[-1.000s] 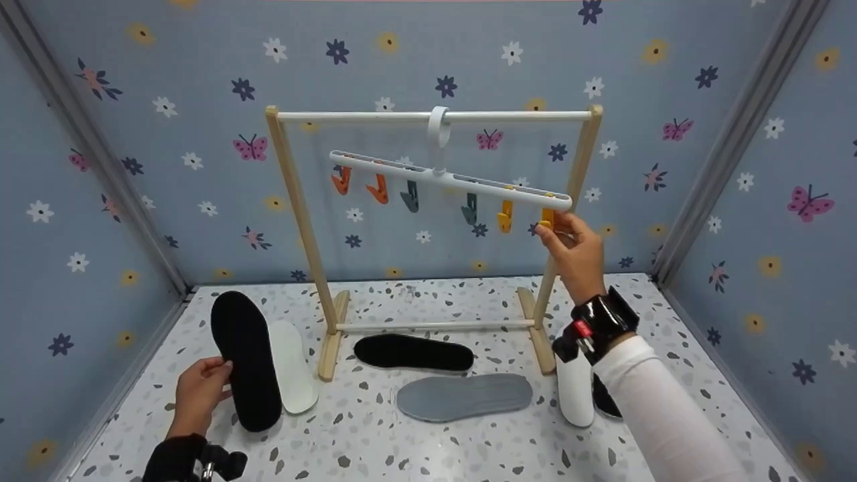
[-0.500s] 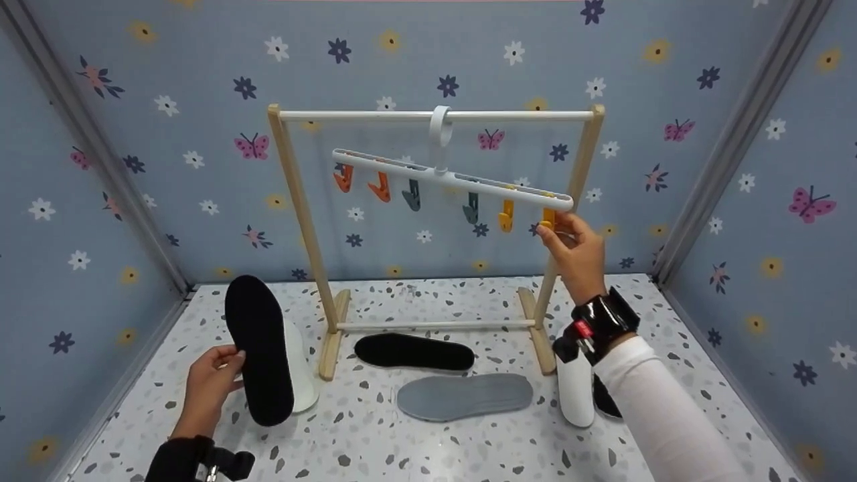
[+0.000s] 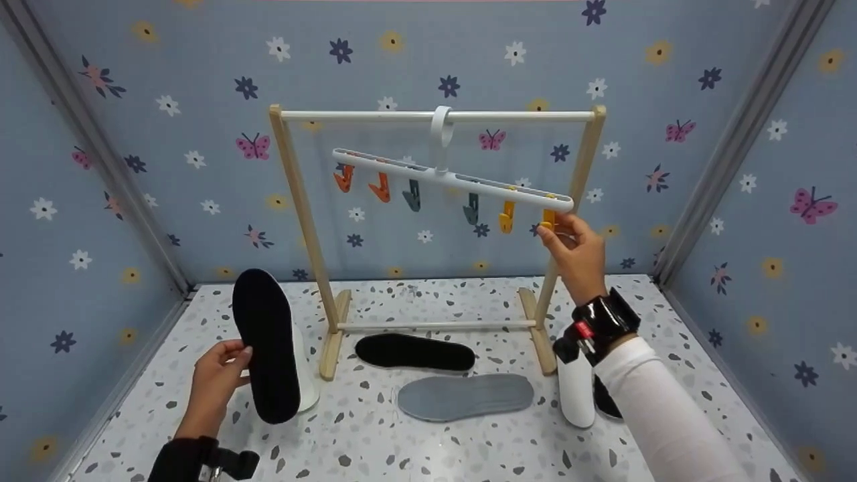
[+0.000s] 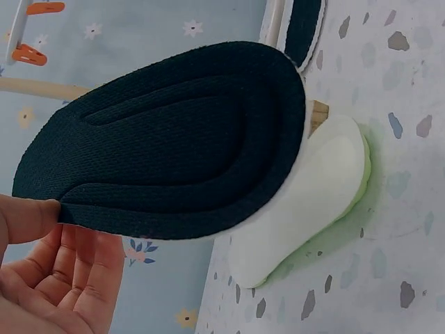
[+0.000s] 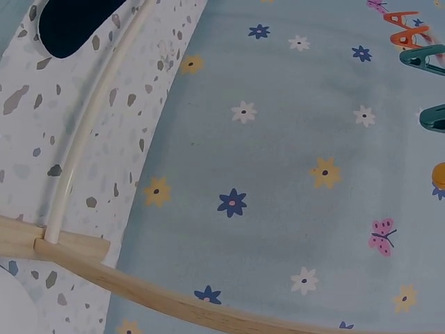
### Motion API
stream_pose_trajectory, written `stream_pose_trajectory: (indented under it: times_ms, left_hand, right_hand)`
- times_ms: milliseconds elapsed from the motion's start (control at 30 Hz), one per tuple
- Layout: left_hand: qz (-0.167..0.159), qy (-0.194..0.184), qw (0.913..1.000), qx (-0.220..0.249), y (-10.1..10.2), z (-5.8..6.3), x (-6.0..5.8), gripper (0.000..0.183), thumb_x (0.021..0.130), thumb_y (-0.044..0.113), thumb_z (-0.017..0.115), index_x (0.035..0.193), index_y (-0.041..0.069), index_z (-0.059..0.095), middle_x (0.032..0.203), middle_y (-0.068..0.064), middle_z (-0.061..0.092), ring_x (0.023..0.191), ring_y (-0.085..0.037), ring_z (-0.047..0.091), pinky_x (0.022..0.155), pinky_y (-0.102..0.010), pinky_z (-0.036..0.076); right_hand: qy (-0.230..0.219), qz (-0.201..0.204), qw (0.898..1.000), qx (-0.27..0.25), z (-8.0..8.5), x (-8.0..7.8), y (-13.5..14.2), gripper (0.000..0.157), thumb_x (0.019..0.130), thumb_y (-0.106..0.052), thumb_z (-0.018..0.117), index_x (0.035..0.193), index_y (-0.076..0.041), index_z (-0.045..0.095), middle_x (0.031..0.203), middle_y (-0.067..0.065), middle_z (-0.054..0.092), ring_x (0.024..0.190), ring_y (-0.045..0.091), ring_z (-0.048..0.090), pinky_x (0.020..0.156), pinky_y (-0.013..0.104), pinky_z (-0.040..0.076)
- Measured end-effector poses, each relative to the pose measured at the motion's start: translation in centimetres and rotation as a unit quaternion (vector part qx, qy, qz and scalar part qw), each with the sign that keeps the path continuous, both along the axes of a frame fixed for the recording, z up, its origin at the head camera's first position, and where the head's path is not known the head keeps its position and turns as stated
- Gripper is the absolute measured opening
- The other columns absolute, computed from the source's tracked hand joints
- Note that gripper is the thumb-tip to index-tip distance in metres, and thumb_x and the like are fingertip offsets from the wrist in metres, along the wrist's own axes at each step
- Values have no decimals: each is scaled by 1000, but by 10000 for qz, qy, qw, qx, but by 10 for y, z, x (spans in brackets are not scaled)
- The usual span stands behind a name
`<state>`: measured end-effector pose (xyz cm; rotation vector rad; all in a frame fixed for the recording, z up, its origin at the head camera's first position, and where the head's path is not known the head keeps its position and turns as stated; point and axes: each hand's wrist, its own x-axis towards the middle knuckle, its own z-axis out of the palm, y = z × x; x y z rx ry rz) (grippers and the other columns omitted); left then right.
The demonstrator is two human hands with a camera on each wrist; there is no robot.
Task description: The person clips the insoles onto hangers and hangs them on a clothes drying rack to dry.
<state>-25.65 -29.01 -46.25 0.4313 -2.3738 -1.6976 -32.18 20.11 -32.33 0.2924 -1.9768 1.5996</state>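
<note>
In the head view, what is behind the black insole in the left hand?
A white insole; only its right side shows. The rest, covered by the black insole, cannot be seen.

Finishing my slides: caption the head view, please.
Left hand holds a black insole while the right hand pinches a yellow clip on a tilted white hanger.

The place looks like a small three-walled booth [image 3: 428, 67]; what building holds it cannot be told. A light-blue back wall [image 3: 201, 30] printed with colourful flowers [image 3: 448, 86] and pink butterflies [image 3: 253, 146] meets matching side walls [image 3: 770, 234] at straight grey corner strips [image 3: 740, 137], around a flat, white, terrazzo-patterned surface [image 3: 375, 442].
</note>
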Motion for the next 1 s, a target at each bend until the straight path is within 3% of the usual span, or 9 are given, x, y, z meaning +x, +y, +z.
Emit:
stream_pose_trajectory:
  times_ms: [467, 667, 767, 1000]
  left_hand:
    - [-186, -68, 9998, 27, 15, 8, 0, 31, 97, 18, 51, 120, -3, 47, 94, 5, 57, 74, 2, 56, 67, -21, 52]
    - [-292, -161, 9994, 34, 23, 10, -1, 33, 98, 20, 51, 121, -2, 47, 105, -5, 56, 78, 1, 55, 69, -22, 52]
    - [-350, -118, 9993, 90, 26, 10, -2, 32, 98, 19, 51, 121, -2, 47, 102, -3, 56, 78, 0, 56, 69, -22, 52]
    - [-483, 73, 9988, 92, 36, 12, -6, 28, 97, 15, 51, 118, -3, 49, 96, -1, 58, 76, -1, 58, 67, -23, 52]
  right_hand:
    - [-72, -23, 9999, -104, -20, -22, 9, 39, 87, -19, 69, 117, 2, 60, 102, 14, 63, 89, 15, 64, 80, 22, 52]
    - [-164, 58, 9997, -144, -7, -9, 4, 38, 88, -14, 68, 118, 6, 58, 103, 17, 62, 90, 17, 63, 79, 20, 51]
    - [-261, 78, 9995, -138, 2, 1, 0, 36, 88, -9, 66, 119, 8, 57, 103, 19, 62, 91, 18, 62, 80, 20, 51]
    - [-266, 108, 9995, -127, 3, 3, -1, 37, 88, -9, 66, 119, 9, 56, 104, 19, 61, 94, 22, 61, 80, 19, 50]
